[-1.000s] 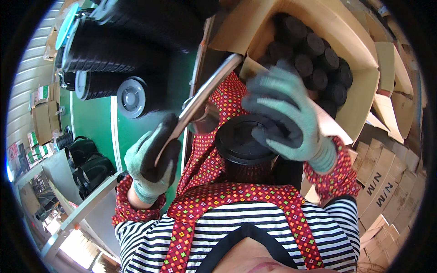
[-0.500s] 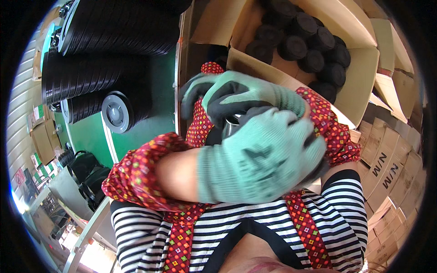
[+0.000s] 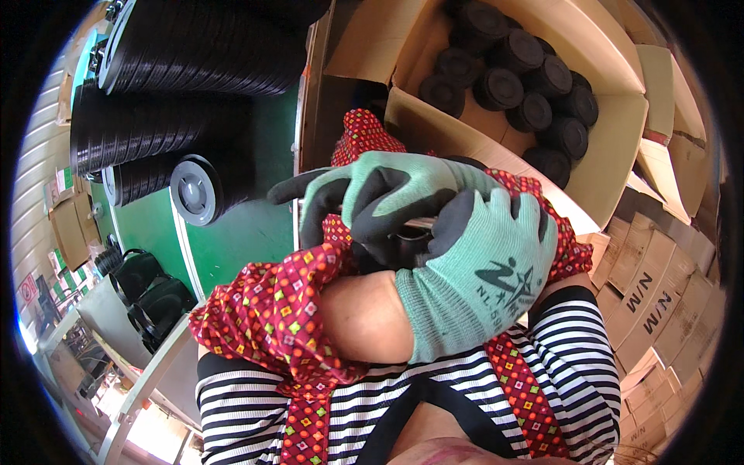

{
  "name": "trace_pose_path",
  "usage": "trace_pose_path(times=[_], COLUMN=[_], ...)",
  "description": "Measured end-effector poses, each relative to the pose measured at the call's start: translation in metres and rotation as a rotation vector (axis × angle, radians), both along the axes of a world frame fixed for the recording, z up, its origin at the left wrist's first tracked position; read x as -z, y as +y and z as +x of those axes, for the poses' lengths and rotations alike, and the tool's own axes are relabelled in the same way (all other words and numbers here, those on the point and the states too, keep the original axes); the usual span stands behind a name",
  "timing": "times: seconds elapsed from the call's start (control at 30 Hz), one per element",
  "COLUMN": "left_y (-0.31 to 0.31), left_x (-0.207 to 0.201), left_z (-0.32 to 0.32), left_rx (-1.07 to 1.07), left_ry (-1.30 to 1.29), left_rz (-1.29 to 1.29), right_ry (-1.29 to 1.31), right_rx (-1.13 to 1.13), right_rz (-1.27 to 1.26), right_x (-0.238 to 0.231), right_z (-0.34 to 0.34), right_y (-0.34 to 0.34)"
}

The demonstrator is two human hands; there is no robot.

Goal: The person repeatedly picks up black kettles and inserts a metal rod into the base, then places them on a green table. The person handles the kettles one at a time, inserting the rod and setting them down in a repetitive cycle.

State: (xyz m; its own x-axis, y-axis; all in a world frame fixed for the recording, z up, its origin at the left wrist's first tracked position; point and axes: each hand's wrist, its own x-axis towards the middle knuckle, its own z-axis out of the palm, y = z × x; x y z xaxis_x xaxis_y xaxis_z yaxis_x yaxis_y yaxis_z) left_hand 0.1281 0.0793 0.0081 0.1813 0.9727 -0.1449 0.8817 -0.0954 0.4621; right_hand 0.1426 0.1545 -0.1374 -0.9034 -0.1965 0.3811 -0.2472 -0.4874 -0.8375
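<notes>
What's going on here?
A person in teal-and-black gloves has both hands close together in front of the chest, the left hand reaching across toward the right hand. Between them shows a dark thing with a shiny part; the gloves hide most of it, so I can't tell what it is. An open carton of black round pieces sits ahead to the right; ribbed black stacks lie on the green surface at left.

Site type: factory-style workshop. Evidence: black discs (image 3: 201,136) stacked in long rows on a green worktable (image 3: 240,252); open carton (image 3: 624,128) of round black parts (image 3: 500,89); piled brown boxes (image 3: 639,298); person's gloved hands (image 3: 484,271).
</notes>
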Motion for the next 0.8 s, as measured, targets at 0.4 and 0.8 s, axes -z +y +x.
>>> trace_pose_path(times=[0.4, 0.8], left_y=[-0.041, -0.054], left_x=[0.001, -0.07], left_z=[-0.056, -0.097], left_rx=[0.245, -0.28], left_ry=[-0.705, -0.293], left_rz=[0.25, -0.107], right_ry=[0.131, -0.124], right_rx=[0.416, 0.343], right_rz=[0.403, 0.928], right_x=[-0.017, -0.076], right_z=[0.005, 0.026], right_y=[0.0, 0.05])
